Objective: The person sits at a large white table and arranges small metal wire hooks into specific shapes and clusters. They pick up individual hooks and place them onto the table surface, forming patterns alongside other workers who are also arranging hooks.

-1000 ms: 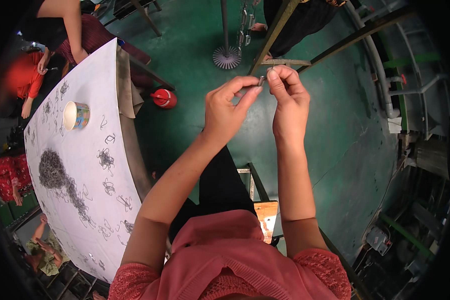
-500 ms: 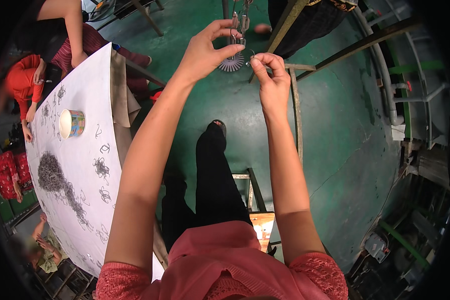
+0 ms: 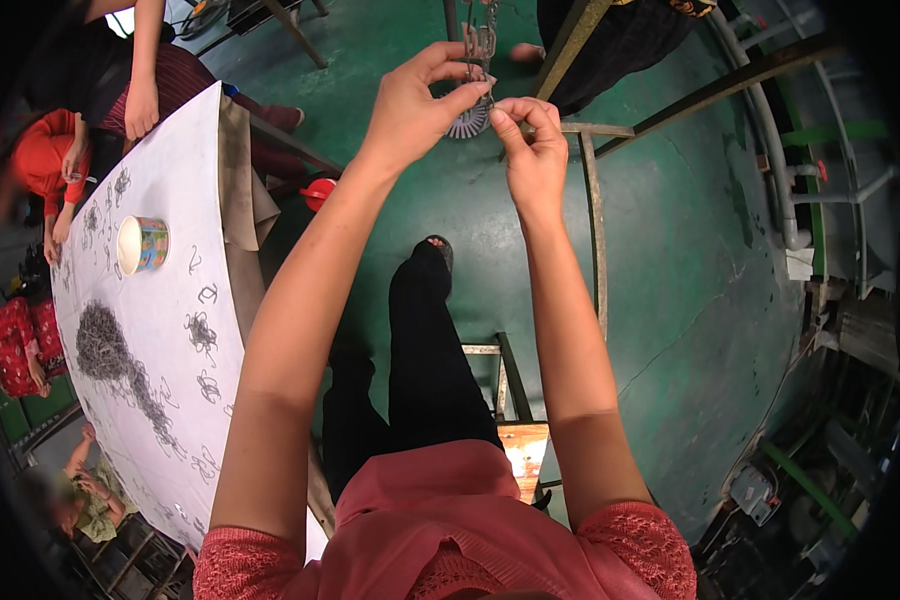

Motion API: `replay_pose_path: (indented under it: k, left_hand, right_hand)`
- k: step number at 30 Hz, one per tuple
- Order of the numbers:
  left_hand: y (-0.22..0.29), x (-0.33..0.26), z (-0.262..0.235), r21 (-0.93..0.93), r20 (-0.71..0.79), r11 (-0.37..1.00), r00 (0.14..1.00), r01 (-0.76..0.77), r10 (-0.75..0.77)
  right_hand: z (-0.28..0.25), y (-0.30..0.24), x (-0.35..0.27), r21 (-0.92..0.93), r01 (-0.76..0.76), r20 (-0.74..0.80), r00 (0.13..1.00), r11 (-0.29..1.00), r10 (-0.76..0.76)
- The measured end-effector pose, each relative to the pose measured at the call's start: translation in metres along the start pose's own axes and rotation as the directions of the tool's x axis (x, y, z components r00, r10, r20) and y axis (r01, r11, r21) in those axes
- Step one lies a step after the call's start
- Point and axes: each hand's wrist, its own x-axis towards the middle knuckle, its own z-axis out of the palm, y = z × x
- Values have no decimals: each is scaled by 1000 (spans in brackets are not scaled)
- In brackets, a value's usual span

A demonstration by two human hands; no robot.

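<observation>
Both arms have gone up and out since a second ago, when the hands worked close to the chest; the pinch now sits higher, over the green floor beyond the person's feet. Her left hand is closed, thumb and forefinger pinching a short hanging chain of metal links near its lower end. Her right hand is closed too, fingertips nipped on the same chain just below the left thumb, the two hands touching at the tips. What the small piece between the fingers is, I cannot quite make out; it looks like a wire link. The chain runs up out of the top edge of the view.

Off to her left stands a white table. Near its far edge a paper cup lies on its side, and a dark heap of wire links trails toward the near edge, with loose little clusters scattered beside it. Another person's hand rests on the far corner. A wooden stool stands just beside her legs.
</observation>
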Motion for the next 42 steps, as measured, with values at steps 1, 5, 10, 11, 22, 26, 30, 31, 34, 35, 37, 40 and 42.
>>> replay_pose_path:
  k: [1,5,10,11,22,26,30,31,34,35,37,40,42]
  left_hand:
    - [0,0,1,-4,-2,1000,1000,1,-1]
    - [4,-1,2,7,1,1000,1000,0,0]
    - [18,-7,-3,66,-4,998,1000,2,-2]
    - [22,-12,-9,94,-19,996,1000,0,2]
    - [87,-198,-89,62,-293,993,953,98,-76]
    - [134,-301,-126,225,-475,955,878,192,-65]
    - [162,-406,-166,275,-761,908,648,317,4]
    - [169,-427,-174,274,-819,898,572,343,32]
    - [171,-501,-194,255,-932,935,319,245,170]
    - [173,-522,-198,269,-941,932,274,241,201]
    - [164,-560,-203,250,-966,934,126,256,224]
    - [159,-581,-203,164,-986,934,56,318,154]
    - [154,-605,-204,144,-989,945,38,295,139]
  right_hand:
    - [1,2,0,2,6,-3,1000,1000,-6]
    - [2,2,-1,-69,-7,-7,1000,998,7]
    - [1,0,-1,-93,50,-17,999,994,-51]
    - [0,0,-3,-75,30,-49,998,997,-34]
    - [-63,89,-169,-424,-122,211,951,898,228]
    - [-41,72,-233,-501,10,518,804,865,292]
    - [20,63,-234,-384,167,583,806,908,98]
    - [37,61,-230,-343,253,611,791,905,11]
    - [82,4,-228,-277,237,646,763,931,-2]
    - [98,-8,-234,-229,268,669,742,936,-49]
    - [118,-33,-246,-144,316,682,719,938,-137]
    - [117,-59,-249,-83,299,682,713,951,-165]
    - [121,-77,-256,-78,246,688,714,966,-127]
